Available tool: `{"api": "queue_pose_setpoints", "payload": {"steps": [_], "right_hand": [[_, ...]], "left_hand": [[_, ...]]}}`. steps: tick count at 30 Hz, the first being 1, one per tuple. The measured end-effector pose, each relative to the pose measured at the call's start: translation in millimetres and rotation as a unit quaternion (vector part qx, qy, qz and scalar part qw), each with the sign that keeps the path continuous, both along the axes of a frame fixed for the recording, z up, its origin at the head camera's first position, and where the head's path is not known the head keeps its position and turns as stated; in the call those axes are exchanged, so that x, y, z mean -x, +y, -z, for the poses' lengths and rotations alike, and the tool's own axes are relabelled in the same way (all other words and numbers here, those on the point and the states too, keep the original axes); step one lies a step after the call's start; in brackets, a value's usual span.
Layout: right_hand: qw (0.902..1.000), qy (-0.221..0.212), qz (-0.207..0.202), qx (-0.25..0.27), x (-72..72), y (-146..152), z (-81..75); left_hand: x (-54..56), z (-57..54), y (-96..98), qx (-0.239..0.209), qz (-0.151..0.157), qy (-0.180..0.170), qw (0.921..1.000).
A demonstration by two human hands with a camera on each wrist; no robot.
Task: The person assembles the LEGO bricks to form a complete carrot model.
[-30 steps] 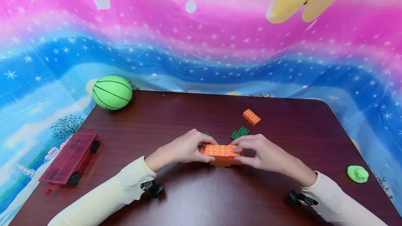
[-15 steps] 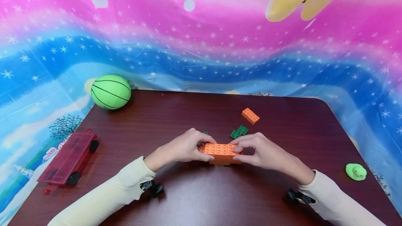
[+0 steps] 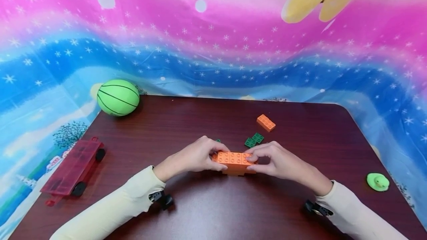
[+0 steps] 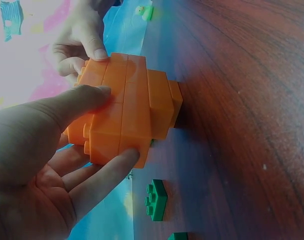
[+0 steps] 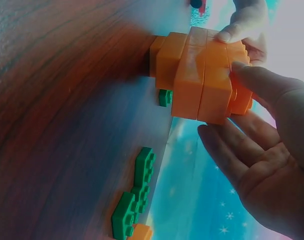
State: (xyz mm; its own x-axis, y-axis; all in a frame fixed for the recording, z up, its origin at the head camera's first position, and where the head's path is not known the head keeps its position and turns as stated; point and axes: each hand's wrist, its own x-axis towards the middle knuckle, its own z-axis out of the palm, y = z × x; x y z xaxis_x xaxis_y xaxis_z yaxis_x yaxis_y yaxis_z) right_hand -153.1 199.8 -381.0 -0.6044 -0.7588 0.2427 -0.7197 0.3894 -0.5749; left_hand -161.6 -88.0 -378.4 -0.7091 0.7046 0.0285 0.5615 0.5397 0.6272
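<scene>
A stack of orange toy building bricks (image 3: 235, 161) stands on the table between both hands, wider at the top and stepping in to a narrow base, as the left wrist view shows. My left hand (image 3: 204, 155) grips its left end, the thumb on the near face and the fingers around the end and far side. At the right end, my right hand (image 3: 278, 161) holds the top bricks (image 5: 204, 75) between a thumb on the near side and fingers behind. The fingers partly cover the studs at both ends.
Beyond the hands lie green bricks (image 3: 254, 140) and a loose orange brick (image 3: 265, 122). Another green piece (image 3: 218, 141) is mostly hidden behind the left hand. A green ball (image 3: 118, 98) sits back left, a red wheeled cart (image 3: 73, 167) left, a green rubber duck (image 3: 378, 182) right.
</scene>
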Motion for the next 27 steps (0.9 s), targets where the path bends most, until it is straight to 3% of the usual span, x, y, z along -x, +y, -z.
{"api": "queue_pose_setpoints", "payload": {"steps": [6, 18, 27], "right_hand": [[0.9999, -0.008, -0.005, -0.008, 1.7, -2, -1.7], [0.9972, 0.058, 0.037, -0.028, -7.9, -2, 2.7], [0.9979, 0.038, 0.042, -0.031, -9.4, -3, 1.1]], "left_hand": [[0.3, -0.5, -1.1, -0.005, -0.002, 0.001, 1.0], [1.0, 1.0, 0.5, -0.004, -0.005, -0.001, 1.0], [0.4, 4.1, 0.5, 0.0, -0.013, -0.006, 0.9999]]}}
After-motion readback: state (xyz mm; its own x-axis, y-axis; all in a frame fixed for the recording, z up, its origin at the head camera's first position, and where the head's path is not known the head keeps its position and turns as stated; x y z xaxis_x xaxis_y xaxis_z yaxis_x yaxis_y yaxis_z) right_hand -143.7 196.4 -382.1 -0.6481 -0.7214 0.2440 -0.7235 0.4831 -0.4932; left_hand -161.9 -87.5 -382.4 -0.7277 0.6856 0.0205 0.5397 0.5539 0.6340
